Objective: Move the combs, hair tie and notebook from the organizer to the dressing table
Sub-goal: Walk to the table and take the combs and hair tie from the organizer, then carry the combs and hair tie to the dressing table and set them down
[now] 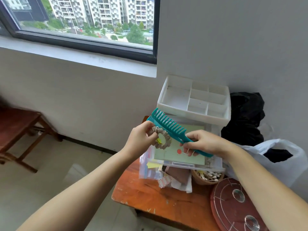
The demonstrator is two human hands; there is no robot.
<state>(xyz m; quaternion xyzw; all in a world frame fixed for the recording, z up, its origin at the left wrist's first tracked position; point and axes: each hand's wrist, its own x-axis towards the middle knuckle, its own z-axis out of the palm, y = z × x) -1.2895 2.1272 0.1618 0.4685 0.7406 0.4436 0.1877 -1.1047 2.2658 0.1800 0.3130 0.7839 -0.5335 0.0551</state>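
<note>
Right hand (205,144) grips both teal combs (168,127) slanting up-left, left hand (141,139) pinching the hair tie (162,137) beneath, notebook (180,147) lying directly below.

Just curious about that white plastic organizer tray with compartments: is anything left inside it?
No, every visible compartment of the white plastic organizer tray shows only its bare floor.

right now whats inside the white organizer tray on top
Nothing shows inside the white organizer tray: its compartments look bare apart from a few dark specks. The near wall hides a strip of the front compartments' floors, so something small and flat there cannot be ruled out.
</note>
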